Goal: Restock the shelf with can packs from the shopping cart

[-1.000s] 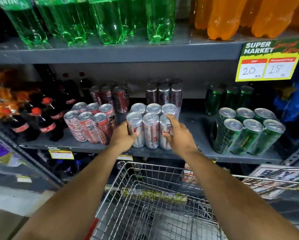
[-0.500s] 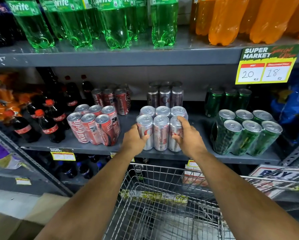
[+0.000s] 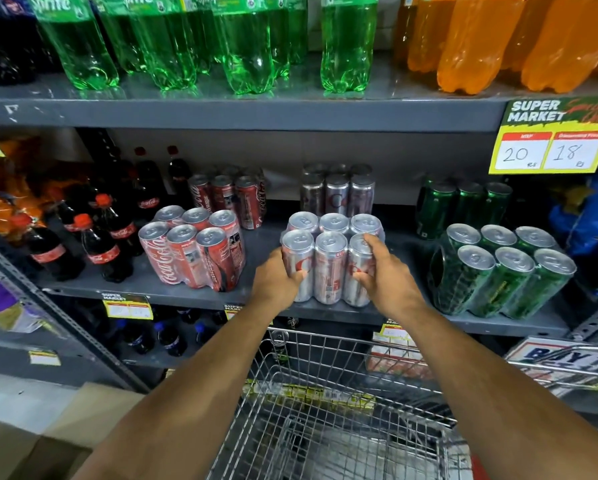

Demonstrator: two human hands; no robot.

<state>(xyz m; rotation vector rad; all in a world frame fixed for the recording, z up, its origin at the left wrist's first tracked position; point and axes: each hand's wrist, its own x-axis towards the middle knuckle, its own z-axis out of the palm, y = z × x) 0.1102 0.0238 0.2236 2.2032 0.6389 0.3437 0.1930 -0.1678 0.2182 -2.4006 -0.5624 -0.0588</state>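
A shrink-wrapped pack of silver cans (image 3: pixel 330 261) stands upright at the front of the grey middle shelf (image 3: pixel 200 296). My left hand (image 3: pixel 277 278) grips its left side and my right hand (image 3: pixel 384 275) grips its right side, thumb on the top of the front right can. Behind it stands another silver can pack (image 3: pixel 337 195). The wire shopping cart (image 3: pixel 328 420) is below my forearms; what shows of its basket holds no packs.
A red cola can pack (image 3: pixel 193 251) stands left of the silver one, a green can pack (image 3: pixel 498 271) to the right, with more packs behind each. Small cola bottles (image 3: pixel 100 244) stand far left. Green and orange bottles fill the upper shelf. A price sign (image 3: pixel 550 140) hangs at right.
Both hands have pushed the silver can pack a little further onto the shelf and to the right. The camera view has shifted slightly downward.
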